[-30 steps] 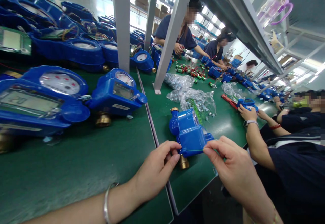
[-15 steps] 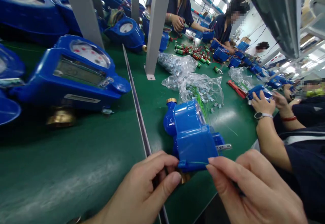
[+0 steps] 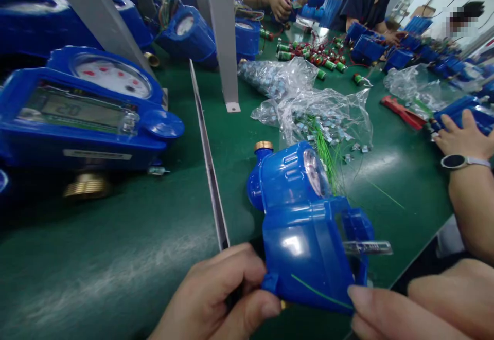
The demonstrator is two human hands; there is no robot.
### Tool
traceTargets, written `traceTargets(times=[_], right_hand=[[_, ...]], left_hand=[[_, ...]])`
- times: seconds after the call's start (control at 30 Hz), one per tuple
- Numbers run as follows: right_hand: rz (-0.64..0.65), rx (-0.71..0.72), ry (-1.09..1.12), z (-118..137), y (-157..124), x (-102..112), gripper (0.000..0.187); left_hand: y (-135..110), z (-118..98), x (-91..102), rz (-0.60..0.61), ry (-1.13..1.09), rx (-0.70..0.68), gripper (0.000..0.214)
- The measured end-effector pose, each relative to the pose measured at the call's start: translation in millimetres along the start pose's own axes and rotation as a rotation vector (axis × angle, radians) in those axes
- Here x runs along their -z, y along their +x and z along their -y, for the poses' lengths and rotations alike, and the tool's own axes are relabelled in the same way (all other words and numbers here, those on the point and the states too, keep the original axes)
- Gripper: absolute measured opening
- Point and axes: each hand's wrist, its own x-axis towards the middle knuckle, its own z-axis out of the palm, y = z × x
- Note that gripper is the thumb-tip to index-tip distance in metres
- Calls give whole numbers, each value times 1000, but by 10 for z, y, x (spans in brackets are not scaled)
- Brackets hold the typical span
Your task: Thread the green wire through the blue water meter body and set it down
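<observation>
Two bare hands work on one blue water meter [image 3: 304, 227] lying at the near edge of the green bench [image 3: 116, 257], just right of the metal divider strip [image 3: 210, 170]. The left hand [image 3: 216, 299] is closed on the near left corner of the housing, thumb and fingers pressed together on the plastic lip. The right hand [image 3: 417, 309] pinches a thin green wire [image 3: 320, 292] that crosses the near face of the meter, fingertips shut on it. The meter likely handles as heavy for its size, judging by the brass fitting [image 3: 263, 146] at its far end; the glossy shell looks rigid and slippery, the dial window [image 3: 313, 173] scratch-prone. Grip the body sides, not the clear tab [image 3: 366, 248]. The wire appears light, springy and easily kinked. A bag of clips [image 3: 328, 119] lies beyond.
</observation>
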Motion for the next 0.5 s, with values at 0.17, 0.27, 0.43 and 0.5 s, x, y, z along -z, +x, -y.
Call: traceTargets(times=[0.17, 0.27, 0.43, 0.5], right_hand=[[-293, 77, -272, -634, 243, -190, 61], [-357, 153, -383, -456, 194, -342, 54], [-176, 111, -267, 212, 48, -282, 35], [-52, 45, -174, 289, 66, -204, 28]], left_hand=[[31, -23, 2, 12, 3, -8, 24], [42, -33, -1, 14, -14, -27, 25], [37, -59, 6, 32, -42, 40, 29], [29, -58, 9, 36, -43, 55, 32]])
